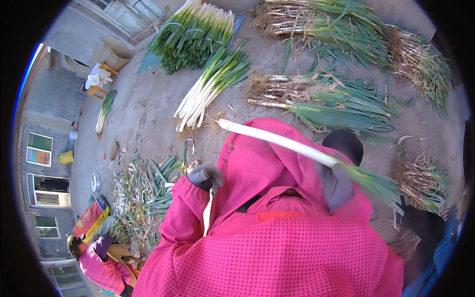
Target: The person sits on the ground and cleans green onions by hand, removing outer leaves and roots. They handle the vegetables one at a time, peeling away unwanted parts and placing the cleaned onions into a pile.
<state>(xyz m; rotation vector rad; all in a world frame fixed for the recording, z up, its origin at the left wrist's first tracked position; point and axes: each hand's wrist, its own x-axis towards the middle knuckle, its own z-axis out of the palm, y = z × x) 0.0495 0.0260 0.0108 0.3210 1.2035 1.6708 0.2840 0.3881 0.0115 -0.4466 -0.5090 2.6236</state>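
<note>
My right hand (336, 183), in a grey glove, holds a long green onion (278, 140) by the part where the white shaft turns green. Its root end points up and left, and its leaves trail down to the right. My left hand (207, 178), also gloved, is raised at the left of my pink checked smock with its fingers curled; whether it holds something small is hidden. Beyond my lap, peeled green onions (202, 91) lie in a loose pile on the ground. To their right is a heap of unpeeled green onions (326, 98) with roots and dry leaves.
Tied bundles of green onions (196, 35) stand at the back. More unpeeled ones (326, 26) lie at the back right and right (419, 178). Peelings and cut leaves (141, 193) cover the ground at left. A seated co-worker (104, 267) is at lower left, near a red-and-yellow sack (92, 219).
</note>
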